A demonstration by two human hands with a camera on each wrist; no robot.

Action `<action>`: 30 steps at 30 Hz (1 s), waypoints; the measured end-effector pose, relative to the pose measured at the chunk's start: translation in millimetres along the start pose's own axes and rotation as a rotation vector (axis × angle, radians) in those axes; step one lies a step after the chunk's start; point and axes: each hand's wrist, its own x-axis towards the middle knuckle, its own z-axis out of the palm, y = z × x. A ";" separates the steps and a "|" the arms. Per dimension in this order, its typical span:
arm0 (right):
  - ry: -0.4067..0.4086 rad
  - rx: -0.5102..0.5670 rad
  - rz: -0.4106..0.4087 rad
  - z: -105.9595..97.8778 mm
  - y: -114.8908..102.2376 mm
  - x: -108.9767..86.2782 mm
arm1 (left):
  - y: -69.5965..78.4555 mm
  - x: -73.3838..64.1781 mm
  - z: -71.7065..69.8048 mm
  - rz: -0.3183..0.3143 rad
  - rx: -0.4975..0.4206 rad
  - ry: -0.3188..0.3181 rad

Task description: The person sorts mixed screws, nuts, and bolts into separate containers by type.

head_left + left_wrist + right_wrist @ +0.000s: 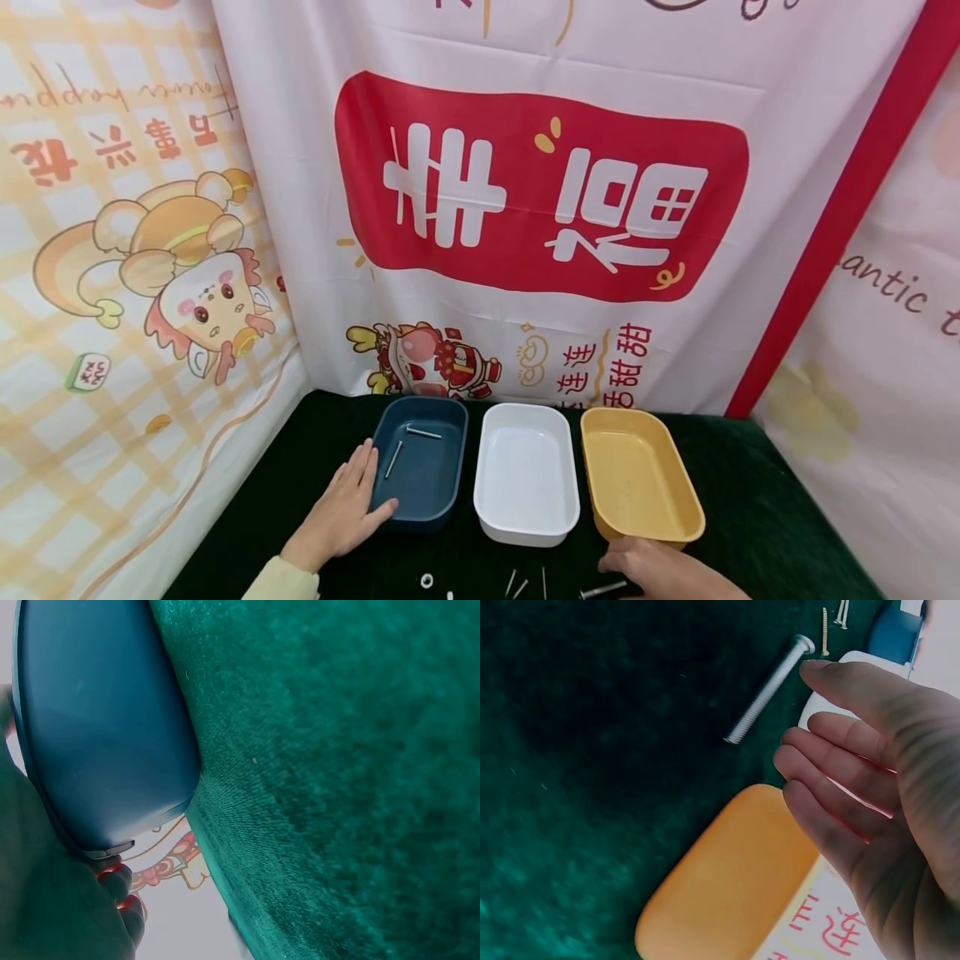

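Note:
My left hand (pixel 341 508) lies along the left rim of the blue tray (pixel 431 500), fingers straight and thumb at its near corner. Two bolts (pixel 393 459) lie inside that tray. In the left wrist view, the tray's outer wall (pixel 105 720) stands beside the palm. My right hand (pixel 660 568) is at the near end of the yellow tray (pixel 645 475), its fingers loosely bent with nothing between them. A silver bolt (pixel 771 691) lies on the dark green cloth just beyond the thumb tip in the right wrist view.
Between the coloured trays stands a white tray (pixel 525 475). Several thin screws (pixel 544 582) lie in front of it. Further left are a white ring-shaped piece (pixel 427 581) and a small white piece (pixel 450 595). A printed curtain (pixel 300 208) hangs behind the table.

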 end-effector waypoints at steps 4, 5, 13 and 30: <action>-0.030 0.018 0.038 10.2 6.5 3.4 | -0.7 -0.3 1.8 -0.003 -0.004 -0.002; -0.040 0.022 0.053 12.8 8.4 4.0 | -0.4 -0.7 1.7 -0.004 -0.006 -0.004; 0.007 -0.071 -0.082 26.0 22.7 6.6 | 1.4 -1.5 1.0 -0.003 -0.018 -0.008; -0.035 0.035 -0.024 31.2 19.5 7.2 | -1.4 0.9 1.3 -0.012 -0.020 0.000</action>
